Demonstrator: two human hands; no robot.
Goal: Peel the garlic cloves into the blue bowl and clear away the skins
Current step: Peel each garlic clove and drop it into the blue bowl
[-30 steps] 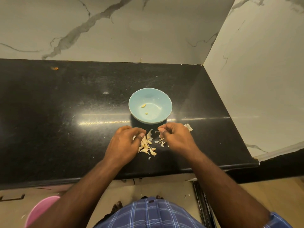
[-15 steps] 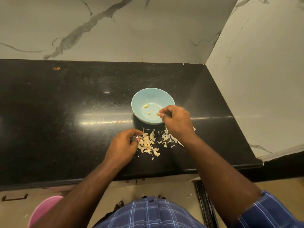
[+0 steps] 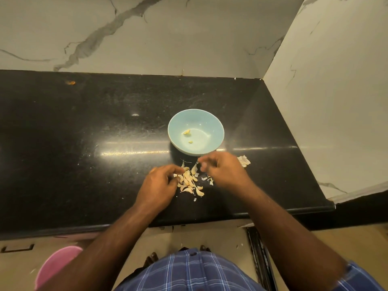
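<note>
Two hands are down on the black countertop (image 3: 63, 143), both just on the near side of the blue bowl (image 3: 214, 124). Left hand (image 3: 159, 185) lies knuckles up, fingers curled inward, fingertips at the left edge of the pile of garlic skins (image 3: 190, 181); whether it pinches a piece or only touches the heap can't be made out. Right hand (image 3: 222, 171) sits just near of the bowl's rim, blurred with motion, fingers bunched and curled toward the pile; what they hold, if anything, is too smeared to tell. Both forearms reach in from the near edge of the counter, angled toward each other.

Inside the bowl, two small yellowish garlic pieces (image 3: 186, 132) lie left of its centre, slightly apart. The skins pile spreads on the counter just near of the bowl, between the two hands, with a few scraps scattered beside the right hand. One larger pale papery clump (image 3: 244, 160) sits near-right of the bowl, just behind the right hand.

No writing or labels readable anywhere.
</note>
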